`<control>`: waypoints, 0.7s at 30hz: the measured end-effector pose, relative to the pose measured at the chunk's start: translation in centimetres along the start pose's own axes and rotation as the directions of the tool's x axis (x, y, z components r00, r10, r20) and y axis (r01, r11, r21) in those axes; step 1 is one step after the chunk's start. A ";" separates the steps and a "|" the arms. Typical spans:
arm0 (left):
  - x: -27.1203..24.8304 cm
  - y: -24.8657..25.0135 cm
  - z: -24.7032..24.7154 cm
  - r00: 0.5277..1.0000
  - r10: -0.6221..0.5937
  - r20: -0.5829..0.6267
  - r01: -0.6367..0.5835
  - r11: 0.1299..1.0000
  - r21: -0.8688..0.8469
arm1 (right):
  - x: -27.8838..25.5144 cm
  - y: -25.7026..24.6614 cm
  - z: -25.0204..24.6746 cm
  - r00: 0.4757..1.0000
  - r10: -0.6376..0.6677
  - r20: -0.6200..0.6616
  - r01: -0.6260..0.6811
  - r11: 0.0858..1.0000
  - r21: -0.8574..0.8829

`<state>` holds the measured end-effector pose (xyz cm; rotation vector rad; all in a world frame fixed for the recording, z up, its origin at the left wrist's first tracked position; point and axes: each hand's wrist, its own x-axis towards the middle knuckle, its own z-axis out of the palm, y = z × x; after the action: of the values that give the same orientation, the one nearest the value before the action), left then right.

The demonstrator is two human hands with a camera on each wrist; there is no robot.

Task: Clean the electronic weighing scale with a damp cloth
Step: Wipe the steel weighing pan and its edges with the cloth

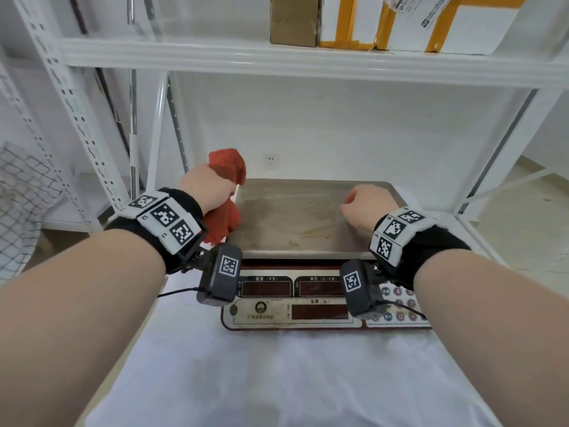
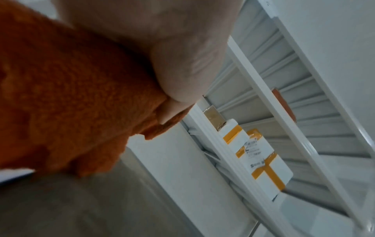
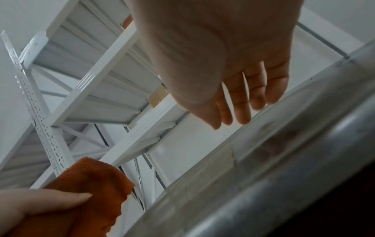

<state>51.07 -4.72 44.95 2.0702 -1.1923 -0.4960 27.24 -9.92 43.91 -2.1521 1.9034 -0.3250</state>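
The electronic scale's front panel point(image 1: 292, 306) faces me, its displays dark. Its steel pan point(image 1: 295, 217) shows brownish smears. My left hand point(image 1: 206, 189) grips a bunched orange-red cloth point(image 1: 228, 167) at the pan's left edge, with cloth sticking out above and below the fist. In the left wrist view the cloth point(image 2: 67, 89) fills the left side under my left hand point(image 2: 172, 48), just above the pan point(image 2: 81, 208). My right hand point(image 1: 366, 208) hovers over the pan's right side and holds nothing. In the right wrist view its fingers point(image 3: 241, 102) hang relaxed above the pan rim point(image 3: 263, 160).
The scale stands on a white-covered shelf point(image 1: 277, 380) inside a white metal rack. The shelf above point(image 1: 308, 57) carries a cardboard box point(image 1: 294, 20) and white parcels with yellow tape point(image 1: 431, 23). Perforated uprights point(image 1: 70, 112) stand at the left, and a wall socket point(image 1: 271, 161) is behind.
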 end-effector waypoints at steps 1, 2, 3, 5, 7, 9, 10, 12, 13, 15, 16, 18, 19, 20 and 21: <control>-0.1 -0.4 0.2 1.000 0.020 -0.009 -0.019 0.992 0.121 | 0.1 0.0 0.3 1.000 0.009 0.026 -0.008 1.000 -0.027; -0.1 -0.9 0.5 0.999 0.039 -0.009 -0.036 0.977 0.212 | 0.1 0.0 0.6 0.999 0.015 0.046 -0.012 0.998 -0.053; -0.2 -1.3 0.8 0.999 0.040 0.005 -0.040 0.963 0.267 | 0.1 0.0 0.8 0.998 0.018 0.055 -0.014 0.997 -0.076; -0.2 -2.1 1.5 0.999 0.031 0.039 -0.042 0.946 0.321 | 0.0 0.0 1.1 0.999 0.016 0.048 -0.011 0.995 -0.104; -0.5 -2.6 2.1 0.996 0.018 0.084 -0.047 0.932 0.358 | 0.0 0.1 1.1 0.999 0.006 0.032 -0.002 0.991 -0.131; -0.7 -2.8 2.8 0.993 0.016 0.115 -0.059 0.925 0.376 | -0.1 0.3 1.1 1.000 0.001 0.025 0.003 0.988 -0.154; -0.8 -2.9 3.0 0.993 0.030 0.117 -0.072 0.926 0.371 | -0.2 0.4 1.1 1.000 -0.004 0.025 0.008 0.987 -0.162; -1.3 -2.9 3.3 0.992 0.031 0.119 -0.070 0.937 0.342 | -0.4 0.5 1.0 0.999 -0.017 0.033 0.022 0.985 -0.170; -1.5 -2.8 3.3 0.992 0.034 0.120 -0.073 0.938 0.338 | -0.4 0.6 0.9 0.999 -0.020 0.039 0.026 0.986 -0.167; -2.0 -2.7 3.3 0.991 0.049 0.125 -0.091 0.931 0.354 | -0.6 0.7 0.7 0.998 -0.022 0.053 0.030 0.987 -0.159; -2.2 -2.6 3.3 0.989 0.067 0.131 -0.112 0.922 0.372 | -0.8 0.8 0.6 0.998 -0.022 0.056 0.031 0.987 -0.155; -2.9 -2.2 3.4 0.985 0.090 0.148 -0.145 0.898 0.415 | -1.1 0.9 0.3 0.998 -0.026 0.065 0.035 0.988 -0.150; -3.2 -2.0 3.5 0.984 0.089 0.154 -0.149 0.886 0.440 | -1.2 1.0 0.1 0.997 -0.031 0.073 0.041 0.988 -0.148; -3.6 -1.7 3.6 0.984 0.093 0.153 -0.155 0.867 0.473 | -1.4 1.1 0.0 0.996 -0.036 0.082 0.048 0.988 -0.146; -4.0 -1.4 3.6 0.983 0.080 0.164 -0.154 0.849 0.506 | -1.5 1.1 -0.1 0.995 -0.043 0.090 0.056 0.988 -0.142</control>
<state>47.66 -2.14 41.38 2.4152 -1.6696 -0.2774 25.98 -8.59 43.66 -2.2685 1.8808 -0.1031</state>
